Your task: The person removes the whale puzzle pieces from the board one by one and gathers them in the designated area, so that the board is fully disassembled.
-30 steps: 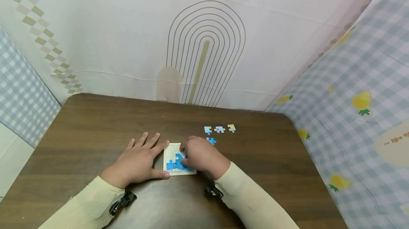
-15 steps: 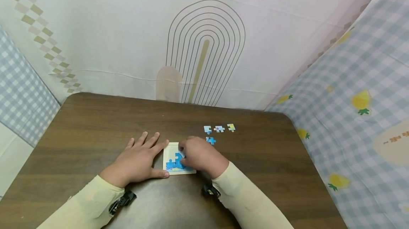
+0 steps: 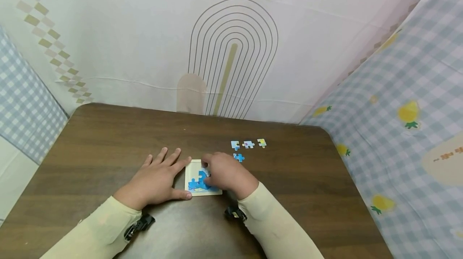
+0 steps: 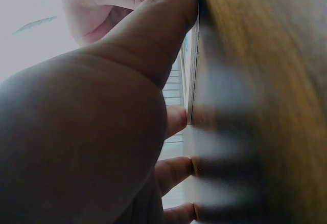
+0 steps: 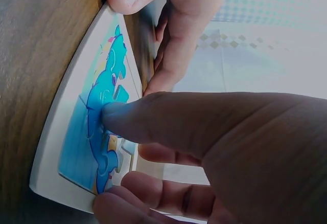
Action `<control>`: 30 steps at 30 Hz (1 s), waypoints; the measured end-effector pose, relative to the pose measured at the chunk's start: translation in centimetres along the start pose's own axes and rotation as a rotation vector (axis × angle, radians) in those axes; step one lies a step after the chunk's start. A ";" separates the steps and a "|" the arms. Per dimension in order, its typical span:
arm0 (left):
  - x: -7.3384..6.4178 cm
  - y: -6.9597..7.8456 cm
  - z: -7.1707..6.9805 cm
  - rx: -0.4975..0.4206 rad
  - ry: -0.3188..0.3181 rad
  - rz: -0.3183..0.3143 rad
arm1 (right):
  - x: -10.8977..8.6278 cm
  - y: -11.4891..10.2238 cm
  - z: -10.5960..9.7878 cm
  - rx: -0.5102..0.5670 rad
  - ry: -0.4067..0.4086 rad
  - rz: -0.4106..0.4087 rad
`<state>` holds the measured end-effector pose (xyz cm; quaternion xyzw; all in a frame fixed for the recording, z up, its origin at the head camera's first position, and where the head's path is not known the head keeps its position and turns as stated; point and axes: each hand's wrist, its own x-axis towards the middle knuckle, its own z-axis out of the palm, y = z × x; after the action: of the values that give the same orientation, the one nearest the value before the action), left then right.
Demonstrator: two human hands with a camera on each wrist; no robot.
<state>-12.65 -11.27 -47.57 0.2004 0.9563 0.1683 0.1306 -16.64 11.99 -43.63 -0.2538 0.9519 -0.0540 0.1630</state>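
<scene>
A small jigsaw puzzle in a pale square tray [image 3: 193,195] lies on the table, part filled with blue pieces [image 3: 197,184] that form a cartoon animal. My left hand [image 3: 153,180] is spread flat at its left side, with the thumb at the lower left corner and the index fingertip at the upper left. Over the tray's right half bends my right hand [image 3: 228,172]. In the right wrist view its thumb [image 5: 122,121] presses a blue puzzle piece [image 5: 104,98], and its curled fingers [image 5: 158,191] grip along the right side, mostly hiding that part of the puzzle.
Behind the right hand, loose puzzle pieces lie on the brown table [image 3: 307,170]: a light blue one [image 3: 235,145], a pale one [image 3: 248,144], a yellowish one [image 3: 262,143] and a blue one [image 3: 238,157]. A patterned cloth [image 3: 152,42] hangs along the back edge.
The right forearm has shifted slightly left, while its hand stays bent over the same part of the puzzle. The left hand and the loose pieces stay put.
</scene>
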 end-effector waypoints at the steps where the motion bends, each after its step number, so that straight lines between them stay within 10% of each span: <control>1: 0.0 0.0 0.0 0.000 0.001 0.000 | 0.0 0.0 0.0 0.008 0.001 0.004; 30: -0.1 0.0 0.0 0.002 0.019 0.000 | -2.7 1.2 0.2 0.421 0.100 -0.085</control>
<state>-12.56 -11.25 -47.58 0.1991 0.9575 0.1695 0.1214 -14.94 14.40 -43.24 -0.2511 0.9149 -0.2709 0.1628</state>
